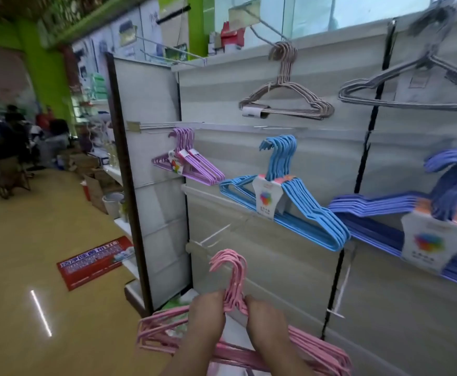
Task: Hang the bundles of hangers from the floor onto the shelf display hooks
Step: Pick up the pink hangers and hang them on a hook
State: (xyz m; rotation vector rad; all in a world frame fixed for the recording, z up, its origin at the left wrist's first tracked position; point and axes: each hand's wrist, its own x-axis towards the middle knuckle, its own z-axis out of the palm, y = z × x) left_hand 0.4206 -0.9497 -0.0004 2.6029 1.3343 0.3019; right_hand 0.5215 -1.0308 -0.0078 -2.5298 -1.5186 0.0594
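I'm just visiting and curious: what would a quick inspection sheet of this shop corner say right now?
Surface: grey shelf panel with display hooks; an empty hook juts out just above the pink hook tops.
Job's things: pink bundle held up in front of the panel, not yet hung. Lilac bundle, blue bundle, purple bundle, tan bundle and grey bundle already hang.
Clutter: red mat on the floor; boxes beside the end shelf.
Grippers: left hand and right hand both grip the pink bundle's necks.
Cables: nothing seen.
Surroundings: people seated far left, blurred; green pillar.
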